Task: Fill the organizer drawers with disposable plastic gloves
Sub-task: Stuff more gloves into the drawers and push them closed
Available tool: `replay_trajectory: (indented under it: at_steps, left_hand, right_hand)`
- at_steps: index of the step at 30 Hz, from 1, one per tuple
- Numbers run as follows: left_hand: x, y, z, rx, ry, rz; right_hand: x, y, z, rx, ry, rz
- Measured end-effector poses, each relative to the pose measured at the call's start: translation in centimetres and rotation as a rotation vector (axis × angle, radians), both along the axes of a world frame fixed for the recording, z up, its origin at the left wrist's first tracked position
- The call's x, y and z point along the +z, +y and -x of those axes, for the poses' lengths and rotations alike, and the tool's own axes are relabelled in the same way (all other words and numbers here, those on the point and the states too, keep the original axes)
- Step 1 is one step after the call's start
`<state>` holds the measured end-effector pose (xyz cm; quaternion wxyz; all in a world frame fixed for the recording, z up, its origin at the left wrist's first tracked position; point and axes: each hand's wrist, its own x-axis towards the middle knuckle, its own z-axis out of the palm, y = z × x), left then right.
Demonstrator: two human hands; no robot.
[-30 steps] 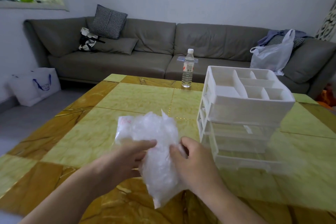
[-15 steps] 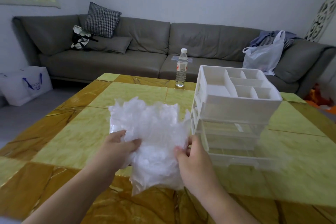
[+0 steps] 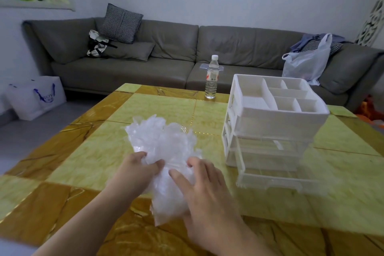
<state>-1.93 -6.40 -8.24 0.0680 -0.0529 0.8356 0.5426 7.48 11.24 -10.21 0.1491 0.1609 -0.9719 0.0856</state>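
Yellow marble-patterned table (image 3: 87, 151) fills the foreground, a grey sofa (image 3: 166, 52) and a water bottle (image 3: 212, 77) beyond it. Half a second ago both hands stretched the bundle of disposable plastic gloves (image 3: 166, 147) wide; now the left hand (image 3: 137, 170) pinches its bunched middle, while the right hand (image 3: 205, 191) rests on the lower part with fingers spread and relaxed. My guess: gathering it for loading. Just right stands the white drawer organizer (image 3: 276, 129), its 2 lower drawers pulled out, nothing visible inside.
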Motion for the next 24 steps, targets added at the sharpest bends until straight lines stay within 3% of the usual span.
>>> replay_trajectory:
  at_steps: [4,12,15,18,24]
  left_hand:
    - [1.1,-0.1,0.0,0.041,-0.019,-0.004]
    - [1.0,-2.4,1.4,-0.057,-0.012,0.275]
    - [2.1,-2.4,1.4,0.000,0.007,0.369]
    - [2.8,-2.6,1.0,-0.062,0.041,0.607]
    - [2.3,-3.9,-0.6,-0.357,-0.213,0.879]
  right_hand:
    - [-0.9,0.9,0.9,-0.076,-0.152,0.378]
    - [2.1,2.1,0.5,-0.190,0.177,0.563]
    - [4.3,2.5,0.0,-0.237,0.164,0.836]
    - [5.6,3.5,-0.4,-0.377,0.089,1.120]
    - [7.2,5.5,-0.1,-0.532,0.025,1.681]
